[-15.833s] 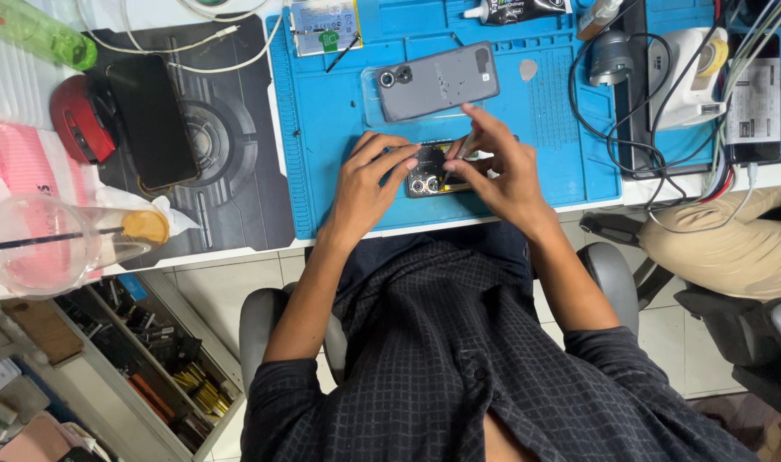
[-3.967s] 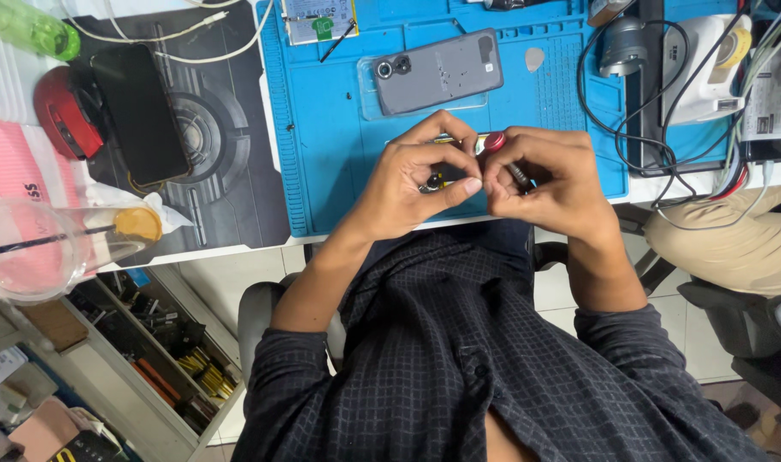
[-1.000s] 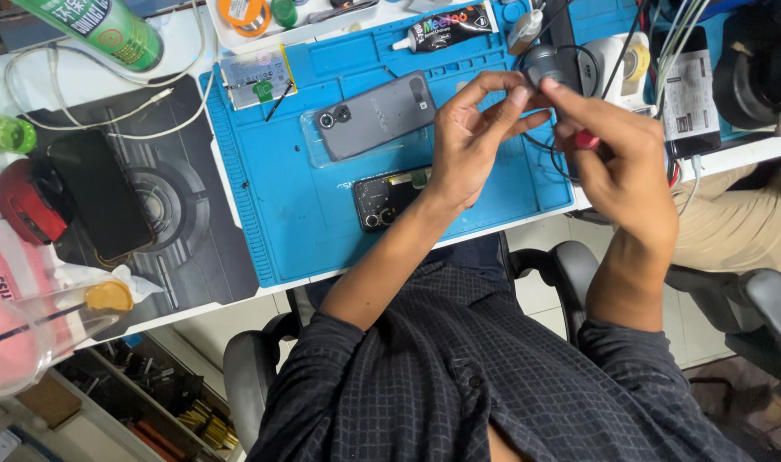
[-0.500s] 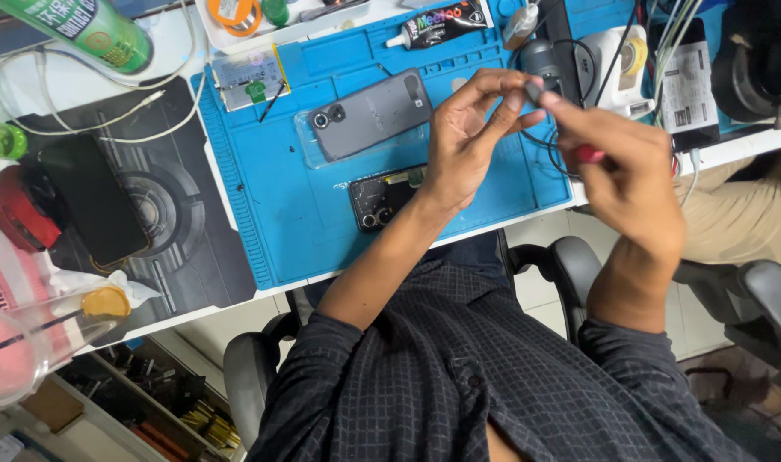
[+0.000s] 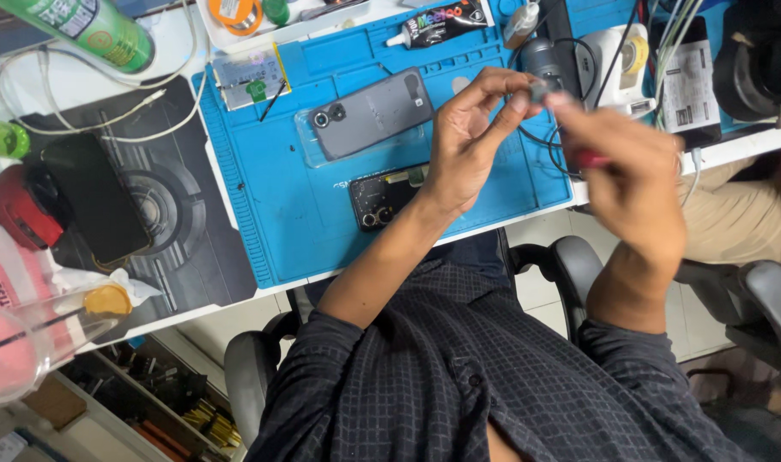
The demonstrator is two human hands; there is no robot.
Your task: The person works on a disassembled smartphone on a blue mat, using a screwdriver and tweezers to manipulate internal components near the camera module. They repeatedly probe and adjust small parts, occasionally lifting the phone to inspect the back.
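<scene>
From the head camera we see both hands raised above the tabletop [image 5: 74, 81], meeting over the right part of the blue repair mat [image 5: 271, 214]. Our left hand [image 5: 472, 141] has its fingers closed in a pinch around a small grey part [image 5: 540, 88], held at the fingertips; the part is blurred and too small for us to name more closely. Our right hand [image 5: 630, 184] is curled shut around a red-handled tool [image 5: 589, 158], probably a small screwdriver, with its index finger stretched toward the grey part so that the two hands nearly touch there. We judge the step in hand to be fine work on that small piece held in the air, and the next move would call for a steady pinch and a careful line-up of the tool tip, which we cannot see. Below and to the left of the left hand lies an opened dark phone [image 5: 389, 195] on the mat, camera rings showing, apart from both hands. Farther left of it rests a grey phone back cover [image 5: 369, 113] with two camera holes, lying flat. Beyond the hands, at the mat's far edge, sits a black glue tube [image 5: 442, 21], and a tangle of black cables [image 5: 570, 103] lies just behind the fingertips.
</scene>
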